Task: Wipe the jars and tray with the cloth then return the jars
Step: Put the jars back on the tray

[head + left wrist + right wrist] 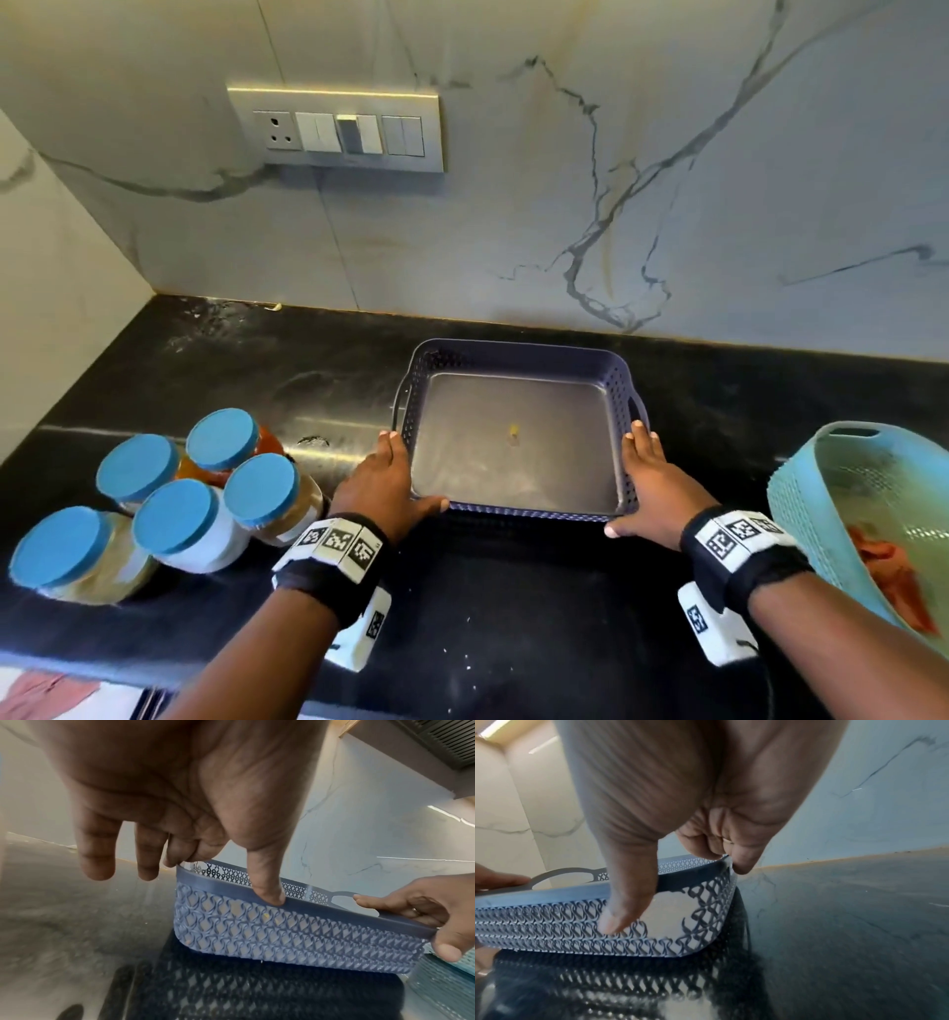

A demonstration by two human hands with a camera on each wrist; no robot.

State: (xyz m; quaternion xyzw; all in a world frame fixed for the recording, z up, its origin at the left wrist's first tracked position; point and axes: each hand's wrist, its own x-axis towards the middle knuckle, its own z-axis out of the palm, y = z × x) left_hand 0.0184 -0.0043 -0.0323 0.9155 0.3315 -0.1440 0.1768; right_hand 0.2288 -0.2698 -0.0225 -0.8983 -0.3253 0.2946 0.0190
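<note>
A dark blue perforated tray [513, 350] sits on the black counter with only a small yellow speck [513, 430] on its floor. My left hand [398, 475] grips its near left corner, thumb on the front rim [321, 908], fingers along the left side. My right hand [634, 480] grips the near right corner, thumb on the front wall [552, 914], fingers curled over the side rim. Several blue-lidded jars [205, 493] stand grouped on the counter to the left. An orange-red cloth [893, 575] lies inside a teal basket [801, 473] at the right.
A marble wall rises close behind the tray, with a switch panel [339, 128] on it. A side wall closes off the far left. A pink cloth [46, 694] shows below the counter's front edge at bottom left. Crumbs dot the counter in front.
</note>
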